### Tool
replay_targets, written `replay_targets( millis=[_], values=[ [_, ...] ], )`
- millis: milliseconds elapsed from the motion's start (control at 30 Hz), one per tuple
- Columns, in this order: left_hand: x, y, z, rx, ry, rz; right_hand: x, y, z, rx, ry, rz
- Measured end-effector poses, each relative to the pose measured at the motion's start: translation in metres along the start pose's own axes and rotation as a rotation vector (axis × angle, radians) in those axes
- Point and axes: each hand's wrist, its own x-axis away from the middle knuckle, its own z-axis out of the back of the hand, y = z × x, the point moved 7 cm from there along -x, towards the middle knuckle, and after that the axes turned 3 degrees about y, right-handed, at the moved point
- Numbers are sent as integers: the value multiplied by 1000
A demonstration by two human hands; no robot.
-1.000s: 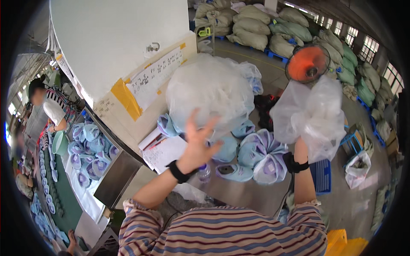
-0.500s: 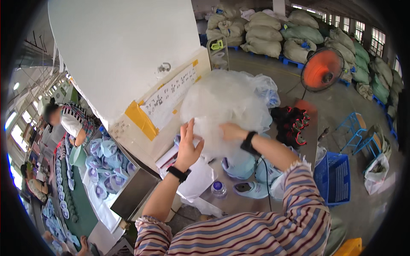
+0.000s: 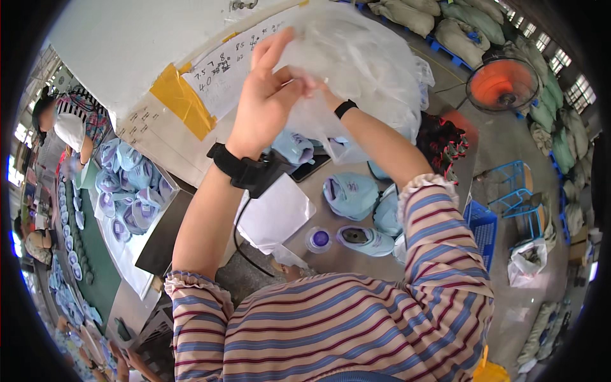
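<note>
A large clear plastic bag (image 3: 372, 60) is bunched up at the far side of the table. My left hand (image 3: 264, 102) is raised at its near left edge, with thumb and forefinger pinched on the film and other fingers stretched up. Close beside it, my right hand (image 3: 326, 97) grips the bag; the film and my left hand partly hide its fingers. Below the bag stand light blue shoes (image 3: 350, 195), and one light blue shoe (image 3: 365, 240) lies nearer me. White paper sheets (image 3: 277, 210) lie left of a bottle with a purple cap (image 3: 319, 239).
Black and red shoes (image 3: 442, 143) sit at the table's right. Beyond are a blue crate (image 3: 482, 229), a fan (image 3: 503, 83), blue stools (image 3: 512, 191) and stacked sacks (image 3: 468, 38). At left, a tray (image 3: 172, 235) holds blue shoes; a co-worker (image 3: 70, 124) stands by a conveyor (image 3: 105, 267).
Both hands have moved up and come together at the plastic bag. My left hand has gone from open to pinching. The bag appears higher, uncovering more shoes, and the view has tilted down.
</note>
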Motion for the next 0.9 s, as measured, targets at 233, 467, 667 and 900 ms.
replay_targets(
  millis=[233, 467, 667, 900],
  values=[
    [-25, 65, -22, 253, -172, -127, -33, 103, 35, 220, 72, -155],
    [-29, 134, -58, 221, -629, -73, 63, 199, 186, 290, 285, -148],
    [-34, 116, -128, 301, -823, 6, 234, 298, 210, 465, 58, -393],
    [-27, 82, -177, 223, -603, 3, 356, 295, 174, 308, -176, -644]
  ],
)
